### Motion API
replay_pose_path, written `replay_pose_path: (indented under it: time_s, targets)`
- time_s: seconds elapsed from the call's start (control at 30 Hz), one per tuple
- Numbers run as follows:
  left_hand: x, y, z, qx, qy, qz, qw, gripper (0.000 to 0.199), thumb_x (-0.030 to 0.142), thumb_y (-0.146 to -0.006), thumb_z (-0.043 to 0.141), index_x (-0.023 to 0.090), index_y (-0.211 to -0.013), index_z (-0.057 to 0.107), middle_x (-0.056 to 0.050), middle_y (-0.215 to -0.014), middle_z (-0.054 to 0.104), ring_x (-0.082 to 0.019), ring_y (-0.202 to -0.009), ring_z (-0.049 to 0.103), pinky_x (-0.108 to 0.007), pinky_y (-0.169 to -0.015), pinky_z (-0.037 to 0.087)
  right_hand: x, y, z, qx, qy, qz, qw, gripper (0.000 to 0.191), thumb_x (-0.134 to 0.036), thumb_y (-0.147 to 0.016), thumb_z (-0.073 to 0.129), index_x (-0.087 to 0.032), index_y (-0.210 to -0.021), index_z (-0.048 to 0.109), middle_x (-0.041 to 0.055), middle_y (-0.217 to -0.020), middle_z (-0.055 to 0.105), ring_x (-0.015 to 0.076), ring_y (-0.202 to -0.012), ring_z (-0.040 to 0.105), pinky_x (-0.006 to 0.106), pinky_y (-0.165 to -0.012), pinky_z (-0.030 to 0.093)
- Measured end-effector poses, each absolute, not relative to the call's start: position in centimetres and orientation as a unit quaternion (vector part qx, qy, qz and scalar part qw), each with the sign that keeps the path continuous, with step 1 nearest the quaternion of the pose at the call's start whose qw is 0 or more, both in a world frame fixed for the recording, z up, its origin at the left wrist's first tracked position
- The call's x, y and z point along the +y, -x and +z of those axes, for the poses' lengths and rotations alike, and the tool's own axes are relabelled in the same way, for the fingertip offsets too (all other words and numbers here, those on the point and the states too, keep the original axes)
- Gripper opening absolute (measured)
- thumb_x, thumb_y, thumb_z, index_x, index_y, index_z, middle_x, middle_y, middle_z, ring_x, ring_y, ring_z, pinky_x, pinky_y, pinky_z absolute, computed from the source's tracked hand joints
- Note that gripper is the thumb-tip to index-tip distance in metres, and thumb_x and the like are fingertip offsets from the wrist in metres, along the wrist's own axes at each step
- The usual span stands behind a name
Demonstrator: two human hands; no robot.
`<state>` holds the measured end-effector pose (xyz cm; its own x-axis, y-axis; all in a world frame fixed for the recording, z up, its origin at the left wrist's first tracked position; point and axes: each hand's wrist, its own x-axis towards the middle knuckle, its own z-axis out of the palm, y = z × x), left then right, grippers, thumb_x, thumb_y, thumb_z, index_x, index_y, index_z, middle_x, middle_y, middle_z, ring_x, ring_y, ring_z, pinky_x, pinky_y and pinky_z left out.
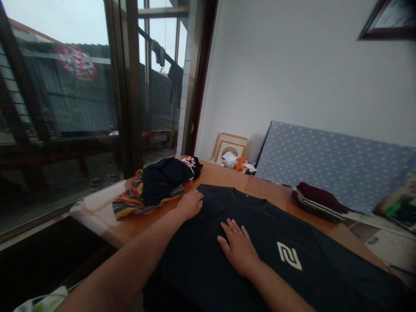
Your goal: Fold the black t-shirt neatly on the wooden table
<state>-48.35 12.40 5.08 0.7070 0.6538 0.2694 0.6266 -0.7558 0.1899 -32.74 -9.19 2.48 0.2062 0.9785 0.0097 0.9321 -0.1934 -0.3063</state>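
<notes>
You have two hands on one dark shirt (266, 234), which lies spread across the table (214, 171) in front of you, its neckline toward the far edge. Your left hand (191, 204) is at the sleeve on the left, fingers curled over the cloth; you cannot tell from here whether they are pinched together on it. Your right hand (238, 247) is flat, palm down on the chest, fingers a little apart and clamped on nothing. The shirt bears one pale logo (289, 255), to the right of your right hand, and one tiny label (247, 196) inside the collar.

Just beyond your left hand is one loose pile (165, 177) of clothes; at least three patterns show in it: plain dark, striped, and red-and-white. At the table's right far side sits one folded stack (316, 201), maroon on top with striped layers below, too blurred for you to count. Behind the table you have one dotted cloth (325, 156) and, leaning on the wall, two gold frames (232, 145), one before the other. One dark frame (394, 24) hangs upper right, and one round sticker (77, 62) is on the window to your left.
</notes>
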Motion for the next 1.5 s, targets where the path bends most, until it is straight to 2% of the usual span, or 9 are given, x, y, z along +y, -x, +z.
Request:
replay_pose_path:
  time_s: [0.27, 0.47, 0.53, 0.7, 0.8, 1.03, 1.17, 1.27, 1.5]
  targets:
    - [13.5, 46.4, 4.7, 0.353, -0.927, 0.121, 0.021, 0.029, 0.035, -0.092, 0.048, 0.022, -0.109, 0.068, -0.014, -0.119, 0.063, -0.031, -0.116, 0.058, -0.047, -0.098, 0.044, -9.2, 32.7, 2.8, -0.618, 0.764, 0.108, 0.151, 0.064, -0.056, -0.098, 0.033, -0.026, -0.154, 0.04, 0.0045, -0.164, 0.026, 0.0242, -0.154, 0.016, 0.047, -0.124, 0.003]
    - [12.7, 44.1, 2.8, 0.327, -0.935, 0.126, 0.06, 0.059, 0.06, -0.096, 0.038, 0.024, -0.141, 0.053, -0.012, -0.153, 0.046, -0.033, -0.142, 0.038, -0.049, -0.115, 0.029, -9.2, 32.4, 2.7, -0.614, 0.756, 0.128, 0.189, 0.065, -0.057, -0.097, 0.039, -0.024, -0.153, 0.042, 0.0063, -0.163, 0.028, 0.0249, -0.153, 0.017, 0.048, -0.124, 0.002]
    - [12.7, 43.9, 2.2, 0.326, -0.937, 0.098, 0.076, 0.068, 0.067, -0.094, 0.035, 0.024, -0.146, 0.049, -0.012, -0.158, 0.04, -0.033, -0.147, 0.032, -0.051, -0.118, 0.023, -9.0, 31.7, 2.5, -0.595, 0.751, 0.145, 0.248, 0.067, -0.057, -0.095, 0.043, -0.022, -0.152, 0.043, 0.0083, -0.161, 0.033, 0.0253, -0.152, 0.023, 0.047, -0.125, 0.006]
    - [13.0, 43.9, 2.0, 0.325, -0.937, 0.086, 0.092, 0.074, 0.071, -0.093, 0.032, 0.024, -0.148, 0.047, -0.012, -0.16, 0.037, -0.033, -0.149, 0.028, -0.051, -0.119, 0.02, -8.7, 28.2, 2.4, -0.406, 0.694, 0.275, 0.528, 0.061, -0.055, -0.098, 0.036, -0.02, -0.146, 0.048, 0.0117, -0.15, 0.051, 0.0246, -0.138, 0.048, 0.042, -0.116, 0.036]
    - [12.9, 43.9, 2.0, 0.329, -0.936, 0.084, 0.093, 0.074, 0.072, -0.093, 0.03, 0.026, -0.148, 0.047, -0.011, -0.161, 0.035, -0.033, -0.15, 0.025, -0.051, -0.119, 0.02, -8.9, 26.6, 2.7, -0.336, 0.644, 0.335, 0.6, 0.059, -0.053, -0.099, 0.029, -0.019, -0.142, 0.051, 0.0135, -0.145, 0.055, 0.024, -0.131, 0.056, 0.041, -0.111, 0.044]
    - [13.0, 43.9, 1.8, 0.327, -0.937, 0.089, 0.08, 0.076, 0.073, -0.093, 0.028, 0.024, -0.149, 0.046, -0.011, -0.162, 0.034, -0.034, -0.15, 0.024, -0.052, -0.118, 0.02, -9.3, 27.5, 2.9, -0.336, 0.62, 0.363, 0.609, 0.048, -0.047, -0.089, 0.059, -0.017, -0.127, 0.062, 0.0124, -0.137, 0.063, 0.0238, -0.127, 0.059, 0.039, -0.115, 0.038]
    - [12.9, 43.8, 2.0, 0.331, -0.937, 0.076, 0.081, 0.076, 0.072, -0.093, 0.027, 0.025, -0.151, 0.044, -0.011, -0.162, 0.033, -0.033, -0.15, 0.024, -0.051, -0.119, 0.02, -10.3, 27.3, 3.4, -0.282, 0.578, 0.382, 0.663, 0.044, -0.046, -0.087, 0.063, -0.017, -0.12, 0.066, 0.0133, -0.131, 0.066, 0.0241, -0.121, 0.064, 0.038, -0.111, 0.042]
    - [12.9, 43.7, 2.4, 0.333, -0.937, 0.066, 0.083, 0.075, 0.071, -0.093, 0.03, 0.025, -0.15, 0.045, -0.011, -0.161, 0.035, -0.033, -0.15, 0.026, -0.052, -0.118, 0.021, -12.3, 26.8, 4.0, -0.262, 0.596, 0.381, 0.657, 0.042, -0.045, -0.085, 0.065, -0.017, -0.116, 0.067, 0.0135, -0.121, 0.07, 0.0249, -0.115, 0.067, 0.039, -0.107, 0.045]
    - [13.7, 41.5, 4.2, 0.322, -0.944, 0.052, 0.049, 0.067, 0.065, -0.089, 0.044, 0.019, -0.133, 0.061, -0.015, -0.141, 0.058, -0.033, -0.131, 0.051, -0.044, -0.108, 0.038, -18.4, 24.8, 4.5, -0.216, 0.622, 0.355, 0.663, 0.041, -0.048, -0.083, 0.065, -0.018, -0.11, 0.066, 0.0127, -0.109, 0.073, 0.0237, -0.097, 0.072, 0.039, -0.09, 0.053]
